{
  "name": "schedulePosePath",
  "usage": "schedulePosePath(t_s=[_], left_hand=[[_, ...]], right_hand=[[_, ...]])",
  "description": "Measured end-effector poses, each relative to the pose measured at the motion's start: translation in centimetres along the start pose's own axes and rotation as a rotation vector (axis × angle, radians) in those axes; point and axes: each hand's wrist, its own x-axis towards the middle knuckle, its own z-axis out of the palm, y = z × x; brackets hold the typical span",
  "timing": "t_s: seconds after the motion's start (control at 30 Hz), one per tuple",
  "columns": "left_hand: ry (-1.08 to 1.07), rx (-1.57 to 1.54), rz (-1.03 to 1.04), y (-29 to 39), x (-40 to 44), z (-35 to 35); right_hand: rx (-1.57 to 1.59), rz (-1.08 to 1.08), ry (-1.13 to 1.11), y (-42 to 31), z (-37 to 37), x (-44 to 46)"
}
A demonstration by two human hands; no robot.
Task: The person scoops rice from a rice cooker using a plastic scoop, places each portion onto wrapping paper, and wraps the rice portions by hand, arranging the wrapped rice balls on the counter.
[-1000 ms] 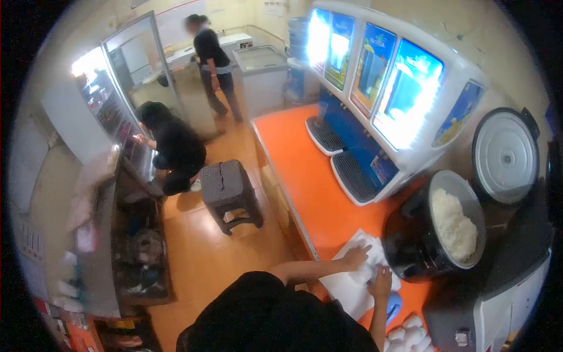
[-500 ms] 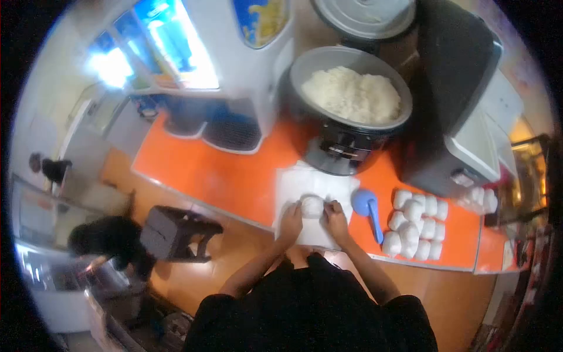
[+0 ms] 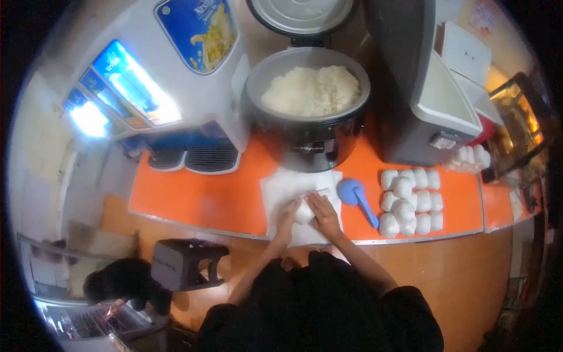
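Note:
Between my hands is a rounded white paper-wrapped rice bundle, lying on a stack of white paper sheets at the counter's front edge. My left hand curls against the bundle's left side. Across its right side and top lies my right hand, with its fingers together, pressing the paper down. To the right of the sheets rests a blue rice scoop, its handle slanting toward the counter edge. Behind the sheets stands a rice cooker with its lid up, filled with white rice.
Several white wrapped bundles sit in rows at right, some stacked. A drink dispenser stands at back left on the orange counter; a dark grey cooler box is at back right. A dark stool stands on the floor at left.
My hands have moved from pinching the paper on either side of the bundle to folding round it, the right now on top. The camera view has shifted.

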Motion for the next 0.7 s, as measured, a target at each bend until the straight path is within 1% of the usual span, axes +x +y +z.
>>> schedulePosePath(t_s=[0.03,0.07,0.1,0.13,0.17,0.27,0.3,0.33,0.37,0.4,0.43,0.47,0.53,0.57,0.63,0.67,0.7], left_hand=[[0.052,-0.002,-0.014,-1.0,0.5,0.2],[0.102,-0.006,-0.029,-2.6,1.3,0.6],[0.148,-0.008,-0.043,-2.8,1.4,1.4],[0.061,0.034,0.083,-3.1,1.2,1.8],[-0.031,0.072,0.204,-3.4,0.8,2.0],[-0.183,0.243,0.458,-8.6,4.9,0.0],[-0.167,0.455,0.629,-7.6,3.9,0.7],[-0.144,0.663,0.808,-6.0,2.6,2.0],[-0.076,0.711,0.868,-3.5,0.8,4.1],[0.017,0.391,0.614,-2.5,0.5,5.9],[0.107,0.081,0.351,-1.6,0.7,7.7],[0.194,-0.223,0.079,-0.9,0.7,9.3],[0.205,-0.025,0.150,0.4,-0.4,12.1],[0.214,0.075,0.182,0.3,-0.8,12.9],[0.140,0.209,0.188,-1.6,0.6,13.8],[0.106,0.275,0.191,-2.8,1.2,14.1],[-0.107,0.297,0.228,-2.5,1.4,15.2]], right_hand=[[-0.022,-0.023,-0.038,-0.1,-0.2,0.0],[-0.015,-0.067,-0.022,-0.1,-0.3,-0.2],[-0.012,-0.110,-0.005,-0.1,-0.6,0.0],[-0.013,-0.148,0.012,-0.1,-1.1,0.0],[-0.067,-0.124,0.029,-0.3,-1.4,0.0],[0.125,0.123,0.153,-0.4,0.0,-2.1],[0.167,0.294,0.143,-1.6,-1.0,-1.8],[0.253,0.399,0.158,-2.3,-2.0,-1.6],[0.344,0.499,0.174,-2.9,-3.0,-1.3],[0.438,0.594,0.194,-3.0,-3.6,-1.3],[0.536,0.750,0.145,-2.6,-3.7,-1.8],[0.686,0.778,0.208,-1.9,-3.7,-2.5],[0.987,0.820,0.325,-0.8,-4.3,-3.7],[0.991,0.805,0.384,-0.6,-4.7,-4.0],[0.997,0.762,0.506,-0.3,-6.6,-2.9],[0.870,0.811,0.451,0.0,-8.0,-2.7],[0.743,0.857,0.391,0.4,-10.0,-2.7]])
